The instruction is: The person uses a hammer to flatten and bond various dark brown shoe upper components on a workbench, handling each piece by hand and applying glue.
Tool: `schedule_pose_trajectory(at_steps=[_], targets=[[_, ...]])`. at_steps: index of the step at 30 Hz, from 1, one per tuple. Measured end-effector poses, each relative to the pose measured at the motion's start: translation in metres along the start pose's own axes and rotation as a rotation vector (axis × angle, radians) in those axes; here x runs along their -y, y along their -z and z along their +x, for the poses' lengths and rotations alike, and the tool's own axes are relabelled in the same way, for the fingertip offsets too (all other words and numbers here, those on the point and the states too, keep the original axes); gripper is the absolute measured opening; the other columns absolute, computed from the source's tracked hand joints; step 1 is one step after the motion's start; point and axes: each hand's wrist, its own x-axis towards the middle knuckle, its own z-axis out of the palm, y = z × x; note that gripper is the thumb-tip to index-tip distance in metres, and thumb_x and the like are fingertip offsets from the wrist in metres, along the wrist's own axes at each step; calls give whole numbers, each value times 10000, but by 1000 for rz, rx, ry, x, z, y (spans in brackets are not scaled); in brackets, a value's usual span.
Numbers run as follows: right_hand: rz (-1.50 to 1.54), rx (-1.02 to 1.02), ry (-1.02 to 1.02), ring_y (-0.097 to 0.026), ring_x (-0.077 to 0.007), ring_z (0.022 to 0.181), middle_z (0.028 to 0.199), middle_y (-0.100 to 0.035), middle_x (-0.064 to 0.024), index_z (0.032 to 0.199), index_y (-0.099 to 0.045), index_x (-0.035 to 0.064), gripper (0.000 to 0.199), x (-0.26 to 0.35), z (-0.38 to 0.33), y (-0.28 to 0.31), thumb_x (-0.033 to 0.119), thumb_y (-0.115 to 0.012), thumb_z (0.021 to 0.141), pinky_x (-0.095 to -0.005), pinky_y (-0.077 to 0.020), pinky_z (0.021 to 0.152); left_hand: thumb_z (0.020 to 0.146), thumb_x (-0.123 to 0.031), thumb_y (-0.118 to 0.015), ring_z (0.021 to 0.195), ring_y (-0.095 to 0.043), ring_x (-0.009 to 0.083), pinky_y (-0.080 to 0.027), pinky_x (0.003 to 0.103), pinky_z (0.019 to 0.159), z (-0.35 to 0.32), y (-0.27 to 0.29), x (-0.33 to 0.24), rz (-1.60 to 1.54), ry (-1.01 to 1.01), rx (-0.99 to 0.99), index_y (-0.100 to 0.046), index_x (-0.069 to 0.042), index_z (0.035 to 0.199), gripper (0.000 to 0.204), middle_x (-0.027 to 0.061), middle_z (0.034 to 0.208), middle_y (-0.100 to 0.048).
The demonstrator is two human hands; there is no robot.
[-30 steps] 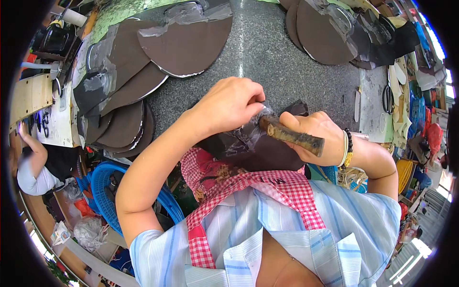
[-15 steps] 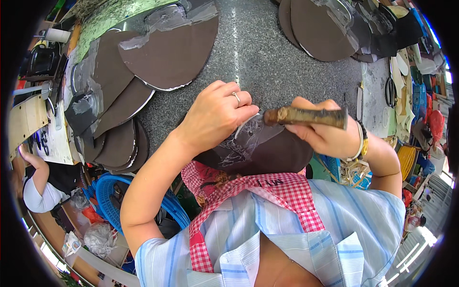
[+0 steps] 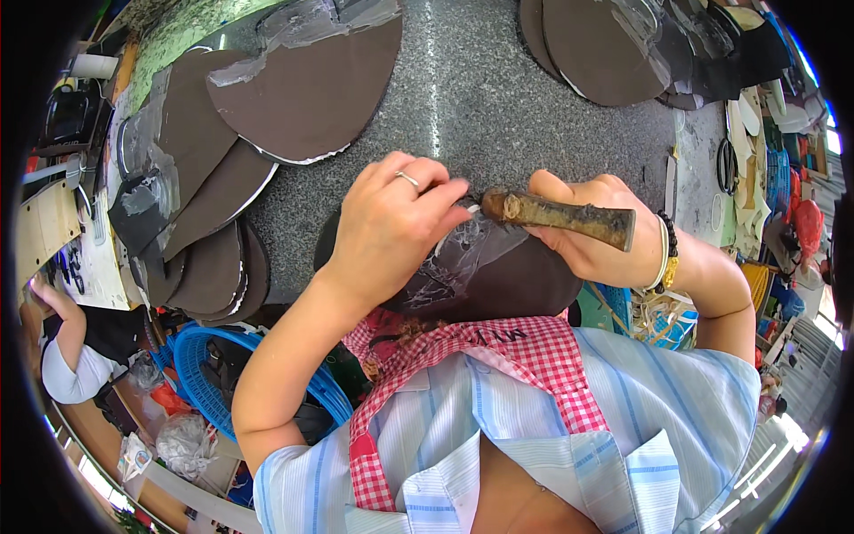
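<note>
Hammer [image 3: 569, 221] swung its flared end from 3 o'clock toward 4 since half a second earlier

The left hand [image 3: 382, 233] had shifted slightly too, its thumb and forefinger tips parting; whether they pinched anything could not be told. At its 3 o'clock, the right hand [image 3: 614, 269] clasped the hammer, whose head stood over the 12 o'clock rim of a dark brown piece [image 3: 507, 283]; contact was unclear. That piece, smeared greyish, lay at the 6 o'clock side of the speckled slab [image 3: 463, 98], just beside the checked apron [image 3: 551, 356]. Similar brown pieces [image 3: 311, 98] lay overlapping at 10 o'clock, another stack [image 3: 605, 62] at 1 o'clock
</note>
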Motion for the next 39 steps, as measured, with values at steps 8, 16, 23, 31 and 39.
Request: schedule_pose_trajectory(at_steps=[8, 16, 23, 31, 39], targets=[[114, -54, -6, -614, -398, 588, 615, -589, -159, 1040, -574, 84, 171, -4, 0, 0, 163, -645, 906, -471, -478, 508, 730, -87, -790, 849, -635, 243, -525, 367, 737, -4, -3, -18, 38, 134, -39, -739, -64, 913, 191, 29, 895, -670], [48, -100, 96, -608, -408, 592, 623, -589, -175, 1049, -585, 91, 159, -11, 8, 4, 181, -624, 925, -477, -483, 519, 754, -69, -758, 864, -630, 239, -510, 365, 764, -10, -5, -16, 86, 62, -13, -721, -67, 952, 201, 28, 924, -662], [20, -60, 89, -613, -404, 590, 628, -591, -174, 1065, -539, 61, 204, -7, 11, 6, 194, -610, 928, -491, -474, 522, 739, -48, -746, 846, -631, 229, -491, 365, 762, -5, -1, -24, 205, 3, 55, -710, -57, 962, 226, 34, 918, -654], [-142, 70, 139, -631, -376, 598, 637, -602, -159, 1072, -542, 53, 236, -5, 20, 15, 233, -607, 934, -469, -480, 507, 783, -64, -748, 788, -617, 245, -477, 367, 736, -24, -4, -37, 51, 312, -71, -714, -61, 980, 200, 41, 858, -653], [-151, 0, 223, -627, -341, 610, 718, -630, -134, 1010, -644, 62, 165, -6, 27, 9, 201, -602, 931, -450, -493, 524, 772, -74, -668, 848, -606, 225, -444, 391, 832, -27, -5, -49, 314, 166, -22, -708, -47, 1020, 252, 36, 941, -630]])
